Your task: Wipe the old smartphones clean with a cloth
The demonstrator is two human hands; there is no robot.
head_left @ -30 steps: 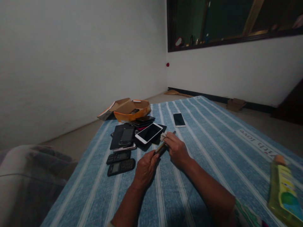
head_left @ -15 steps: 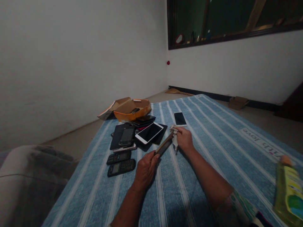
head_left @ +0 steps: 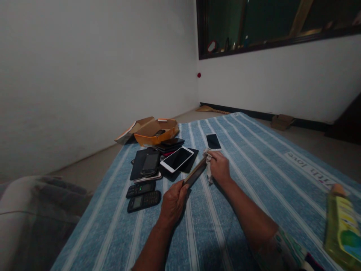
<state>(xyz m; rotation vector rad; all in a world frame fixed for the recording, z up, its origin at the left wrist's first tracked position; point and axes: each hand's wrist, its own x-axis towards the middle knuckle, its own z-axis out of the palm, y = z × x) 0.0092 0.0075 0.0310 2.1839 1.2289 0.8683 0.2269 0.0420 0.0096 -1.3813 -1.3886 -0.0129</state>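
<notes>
A smartphone (head_left: pixel 195 172), seen nearly edge-on, is tilted above the striped cloth. My left hand (head_left: pixel 174 201) grips its near end between thumb and fingers. At the far end, my right hand (head_left: pixel 220 166) is closed on a crumpled whitish cloth (head_left: pixel 209 165), which touches the phone's edge and hangs down a little. Beyond my right hand lies a white-framed phone (head_left: pixel 213 141) with a dark screen. To the left, another white phone (head_left: pixel 177 159) rests on top of dark phones. Two black keypad phones (head_left: pixel 144 201) lie side by side left of my left hand.
An open orange cardboard box (head_left: pixel 158 135) with a dark item inside stands behind the phone pile (head_left: pixel 145 163). A bottle of yellow liquid (head_left: pixel 342 229) is at the right edge. Blue striped fabric (head_left: pixel 254 180) covers the surface. A covered seat-like shape (head_left: pixel 36 222) is at left.
Both hands keep their hold on the phone and the cloth, almost in the same place. The whole view has shifted slightly.
</notes>
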